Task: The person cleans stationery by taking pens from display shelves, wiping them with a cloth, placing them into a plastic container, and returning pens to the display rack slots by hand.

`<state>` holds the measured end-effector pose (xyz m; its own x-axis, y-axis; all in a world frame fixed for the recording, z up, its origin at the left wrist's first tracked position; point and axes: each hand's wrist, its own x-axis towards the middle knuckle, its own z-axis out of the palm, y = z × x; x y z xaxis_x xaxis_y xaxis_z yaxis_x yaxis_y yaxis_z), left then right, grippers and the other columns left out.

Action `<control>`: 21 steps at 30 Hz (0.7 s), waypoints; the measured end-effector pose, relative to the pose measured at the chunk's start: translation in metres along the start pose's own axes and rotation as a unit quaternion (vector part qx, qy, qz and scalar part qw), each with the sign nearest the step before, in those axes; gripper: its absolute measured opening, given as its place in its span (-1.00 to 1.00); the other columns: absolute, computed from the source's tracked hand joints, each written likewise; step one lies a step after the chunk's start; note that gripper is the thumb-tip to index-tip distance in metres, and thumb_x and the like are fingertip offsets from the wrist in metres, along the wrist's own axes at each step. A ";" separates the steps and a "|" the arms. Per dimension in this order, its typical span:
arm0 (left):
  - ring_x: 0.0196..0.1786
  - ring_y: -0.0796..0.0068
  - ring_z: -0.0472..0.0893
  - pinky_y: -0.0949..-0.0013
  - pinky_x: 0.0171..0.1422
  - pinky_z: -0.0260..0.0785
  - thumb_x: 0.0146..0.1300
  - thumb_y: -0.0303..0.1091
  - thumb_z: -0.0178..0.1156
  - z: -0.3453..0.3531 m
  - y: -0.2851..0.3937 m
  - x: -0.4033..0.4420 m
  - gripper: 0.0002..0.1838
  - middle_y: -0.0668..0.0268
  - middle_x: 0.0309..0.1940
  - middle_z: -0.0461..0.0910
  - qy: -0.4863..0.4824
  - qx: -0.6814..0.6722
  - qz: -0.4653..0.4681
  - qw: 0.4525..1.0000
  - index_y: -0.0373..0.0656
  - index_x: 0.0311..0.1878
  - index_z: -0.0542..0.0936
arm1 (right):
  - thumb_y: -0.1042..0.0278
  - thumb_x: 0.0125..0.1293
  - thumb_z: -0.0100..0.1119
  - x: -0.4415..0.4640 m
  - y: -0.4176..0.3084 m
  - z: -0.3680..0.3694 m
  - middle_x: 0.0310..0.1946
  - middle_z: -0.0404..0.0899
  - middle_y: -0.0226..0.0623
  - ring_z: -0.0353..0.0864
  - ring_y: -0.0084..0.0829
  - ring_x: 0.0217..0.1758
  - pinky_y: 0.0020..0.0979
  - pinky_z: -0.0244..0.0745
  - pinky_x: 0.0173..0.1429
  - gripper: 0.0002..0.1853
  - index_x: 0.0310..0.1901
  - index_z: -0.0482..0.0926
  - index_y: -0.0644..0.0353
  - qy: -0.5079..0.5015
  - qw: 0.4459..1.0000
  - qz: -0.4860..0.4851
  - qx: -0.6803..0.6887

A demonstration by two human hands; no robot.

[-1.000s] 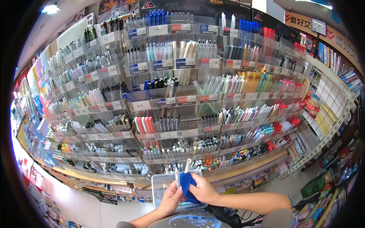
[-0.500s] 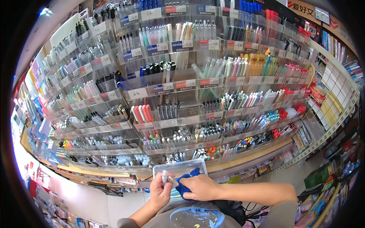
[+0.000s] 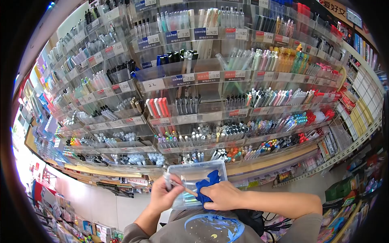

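Observation:
My left hand (image 3: 163,193) is closed round pale pens (image 3: 167,181), blurred at their upper ends. One light-coloured pen (image 3: 189,191) slants from it toward the blue cloth. My right hand (image 3: 221,195) is closed on the bunched blue cloth (image 3: 206,185), which covers the pen's far end. Under both hands is a clear plastic box (image 3: 224,172) with several pens (image 3: 189,198) in it. The fingertips of my right hand are partly hidden by the cloth.
A tiered clear pen rack (image 3: 194,118) with price labels spans the view ahead. Beneath it runs a wooden ledge (image 3: 259,169). A white wire grid (image 3: 366,87) stands at the right, near a green box (image 3: 340,187). Packaged goods lie low on both sides.
My left hand has moved left, away from my right hand, with pens in it. The blue cloth has stayed in my right hand. The view has tilted down, showing the rack higher.

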<state>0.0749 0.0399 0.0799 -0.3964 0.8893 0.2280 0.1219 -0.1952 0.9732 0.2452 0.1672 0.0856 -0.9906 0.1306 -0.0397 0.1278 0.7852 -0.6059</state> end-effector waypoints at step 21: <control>-0.62 0.75 0.18 0.65 -0.61 -0.03 0.33 -0.29 0.03 -0.009 -0.013 0.015 -0.82 0.44 -0.59 0.29 0.097 -0.248 -0.049 0.963 -0.22 -0.23 0.41 | 0.26 0.14 0.04 -0.014 0.033 -0.009 -0.39 0.51 0.01 0.51 0.05 -0.28 -0.04 0.38 -0.19 -0.68 -0.10 0.37 0.25 0.064 0.992 0.073 0.079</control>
<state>0.0595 0.0517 0.0711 -0.5515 0.8294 0.0891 -0.3560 -0.3306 0.8741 0.2635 0.1966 0.0729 -0.9467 0.3195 -0.0406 0.2498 0.6489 -0.7187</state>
